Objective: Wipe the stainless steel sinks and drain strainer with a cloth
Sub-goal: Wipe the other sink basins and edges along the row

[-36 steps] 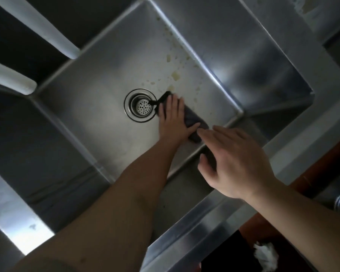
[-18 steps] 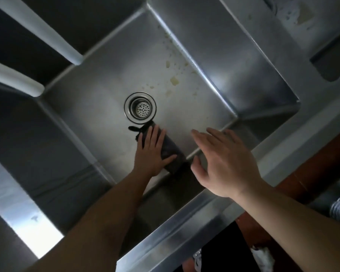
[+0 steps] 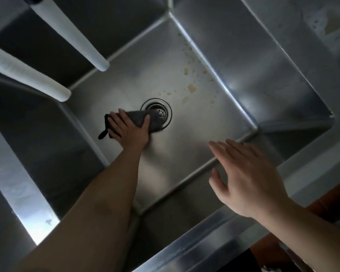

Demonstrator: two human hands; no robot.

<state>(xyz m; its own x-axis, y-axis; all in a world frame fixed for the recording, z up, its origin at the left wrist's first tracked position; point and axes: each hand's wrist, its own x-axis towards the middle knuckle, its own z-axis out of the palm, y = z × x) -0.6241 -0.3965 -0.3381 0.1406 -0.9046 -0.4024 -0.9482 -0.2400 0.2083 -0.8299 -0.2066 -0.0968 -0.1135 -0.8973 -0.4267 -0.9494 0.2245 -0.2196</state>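
Head view: left hand flat on dark cloth, fingers straight, thumb hooked over its right edge, pressing it to the floor of the sink; cloth's right end overlaps the drain strainer. Right hand hovers open above the near rim, holding nothing. Yellowish spots lie far-right of the strainer.

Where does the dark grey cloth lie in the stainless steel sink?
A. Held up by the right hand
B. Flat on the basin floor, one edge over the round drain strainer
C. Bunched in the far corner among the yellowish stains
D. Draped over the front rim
B: the left hand presses the dark grey cloth flat on the floor, its edge overlapping the round drain strainer.
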